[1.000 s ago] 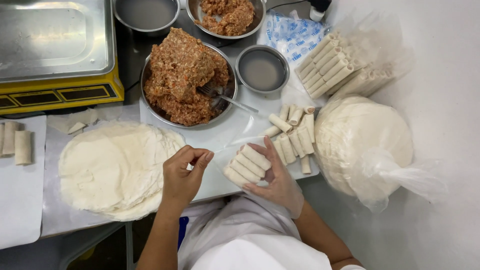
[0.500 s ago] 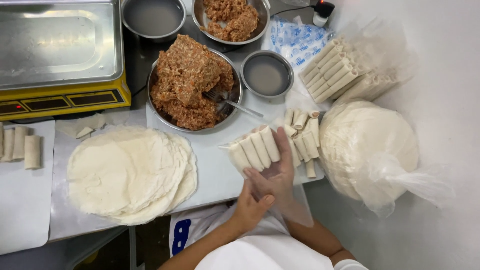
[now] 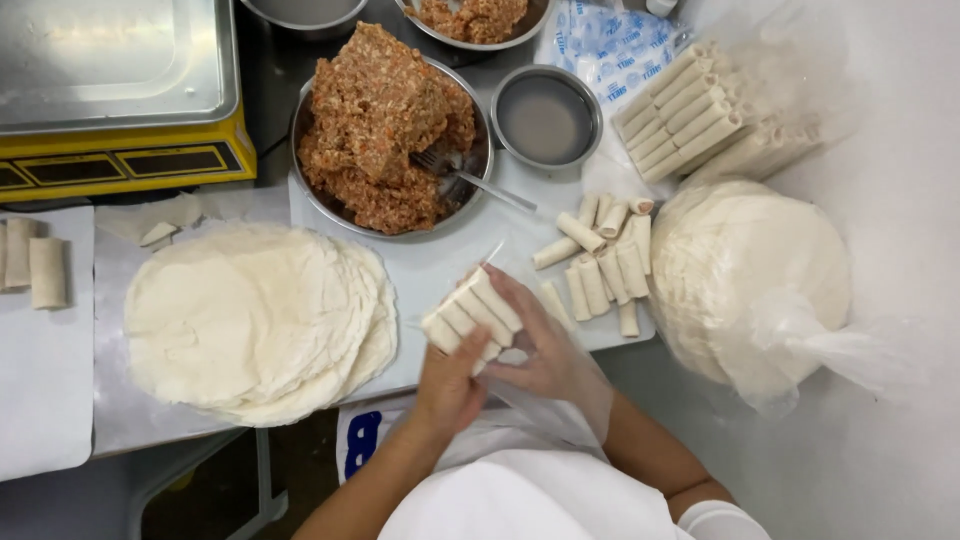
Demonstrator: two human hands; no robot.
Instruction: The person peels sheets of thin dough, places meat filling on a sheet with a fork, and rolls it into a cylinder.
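Both hands hold a small stack of pale rolled spring rolls above the white board. My left hand grips the stack from below and the near end. My right hand cups it from the right side, with a clear plastic bag draped beneath the hand. A loose pile of finished rolls lies just right of the hands. A stack of round white wrappers sits to the left.
A metal bowl of minced filling with a fork stands behind the board, beside a small bowl of liquid. Bagged wrappers and bagged rolls lie right. A yellow scale is far left, with rolls on paper.
My left hand left the wrapper stack and joined the right hand under the rolls. The stack of rolls has been drawn in slightly towards my body.
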